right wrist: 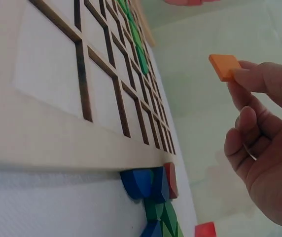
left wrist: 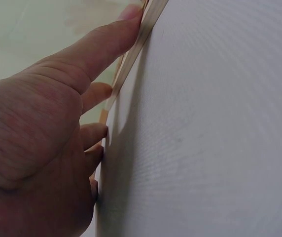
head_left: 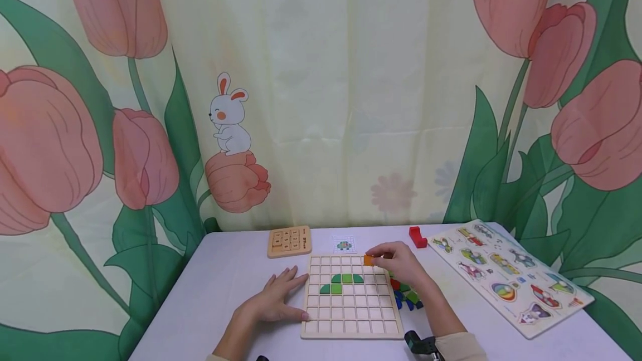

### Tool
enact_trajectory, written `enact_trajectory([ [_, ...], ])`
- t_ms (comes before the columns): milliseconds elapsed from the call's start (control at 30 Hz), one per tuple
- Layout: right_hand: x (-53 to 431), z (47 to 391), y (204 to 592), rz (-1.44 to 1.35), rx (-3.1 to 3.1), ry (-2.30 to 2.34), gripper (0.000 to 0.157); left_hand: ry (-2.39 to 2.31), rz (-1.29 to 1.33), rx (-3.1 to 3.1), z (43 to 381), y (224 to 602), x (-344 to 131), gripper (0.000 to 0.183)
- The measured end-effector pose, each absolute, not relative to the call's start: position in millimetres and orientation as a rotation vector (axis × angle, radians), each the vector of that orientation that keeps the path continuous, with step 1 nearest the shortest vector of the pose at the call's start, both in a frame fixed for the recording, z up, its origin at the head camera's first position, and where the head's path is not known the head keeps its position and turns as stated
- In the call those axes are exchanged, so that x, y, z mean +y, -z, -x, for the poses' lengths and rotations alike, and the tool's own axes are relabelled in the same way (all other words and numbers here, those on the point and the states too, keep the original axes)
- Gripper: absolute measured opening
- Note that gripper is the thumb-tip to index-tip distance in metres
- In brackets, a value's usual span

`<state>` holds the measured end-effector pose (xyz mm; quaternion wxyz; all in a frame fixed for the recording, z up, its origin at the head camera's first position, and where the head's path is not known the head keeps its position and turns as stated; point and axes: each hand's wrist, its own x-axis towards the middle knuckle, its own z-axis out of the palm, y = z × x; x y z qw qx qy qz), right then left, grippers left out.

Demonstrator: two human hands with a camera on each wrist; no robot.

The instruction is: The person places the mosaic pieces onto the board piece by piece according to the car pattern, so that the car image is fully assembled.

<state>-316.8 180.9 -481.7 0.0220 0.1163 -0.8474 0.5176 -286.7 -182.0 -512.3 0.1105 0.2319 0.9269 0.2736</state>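
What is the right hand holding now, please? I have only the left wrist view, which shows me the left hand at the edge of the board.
Observer: The right hand is pinching an orange square tile.
Operator: Thank you. Are any pieces already placed in the board?
Observer: Yes, five green pieces sit in its cells, three in one row and two in the row just nearer to the person.
Operator: And where can I find the other pieces, if there are some?
Observer: A cluster of loose pieces, with blue, green and red ones, lies on the table along the board's right side.
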Motion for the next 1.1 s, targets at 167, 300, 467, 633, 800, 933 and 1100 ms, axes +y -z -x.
enact_trajectory([
  [167,169.4,316.3,485.2,-0.429,-2.636,-1.6,0.019,-0.803,-0.682,2.726,286.8,513.3,-182.1,0.098],
  [300,161.0,315.6,487.8,-0.487,-2.644,-1.608,0.018,-0.811,-0.688,2.725,286.3,513.0,-182.1,0.098],
  [467,149.6,313.5,488.5,-0.553,-2.674,-1.621,0.017,-0.812,-0.682,2.723,285.6,512.1,-181.2,0.097],
  [633,141.3,310.9,489.8,-0.521,-2.715,-1.623,0.013,-0.813,-0.676,2.719,285.9,511.9,-181.0,0.097],
  [800,135.2,308.6,489.0,-0.514,-2.768,-1.583,0.012,-0.816,-0.679,2.718,286.6,511.8,-181.3,0.097],
  [933,132.9,306.3,490.4,-0.518,-2.822,-1.546,0.013,-0.815,-0.661,2.71,288.5,512.5,-181.1,0.098],
  [1100,131.0,305.4,494.2,-0.554,-2.834,-1.535,0.015,-0.803,-0.654,2.712,289.8,512.7,-181.1,0.098],
])
